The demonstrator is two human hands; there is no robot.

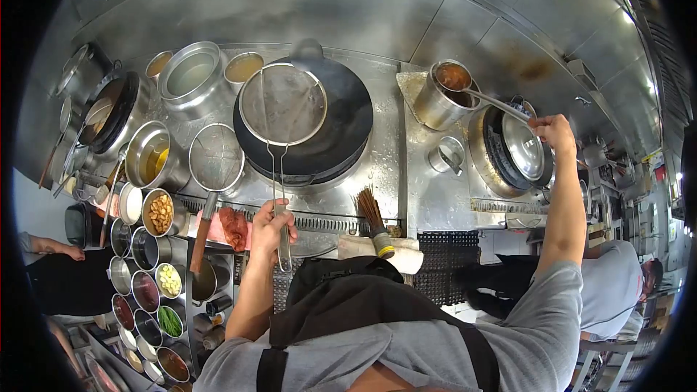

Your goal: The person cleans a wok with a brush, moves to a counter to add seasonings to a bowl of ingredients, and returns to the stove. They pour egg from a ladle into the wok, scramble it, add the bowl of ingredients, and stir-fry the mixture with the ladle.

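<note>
My left hand is closed round the metal handle of a round mesh strainer. The strainer's mesh is over the left part of a large black wok. Stretched far to the right, my right hand grips the end of a long-handled ladle. Reddish-brown sauce shows in the ladle's bowl, at the mouth of a tall steel pot. Below my right hand a domed metal lid rests on a wok on the right burner.
A second strainer with a wooden handle lies left of the wok. A bamboo brush stands at the front edge near a folded cloth. Several ingredient pots, one with sliced garlic, line the left. Another person is at the right.
</note>
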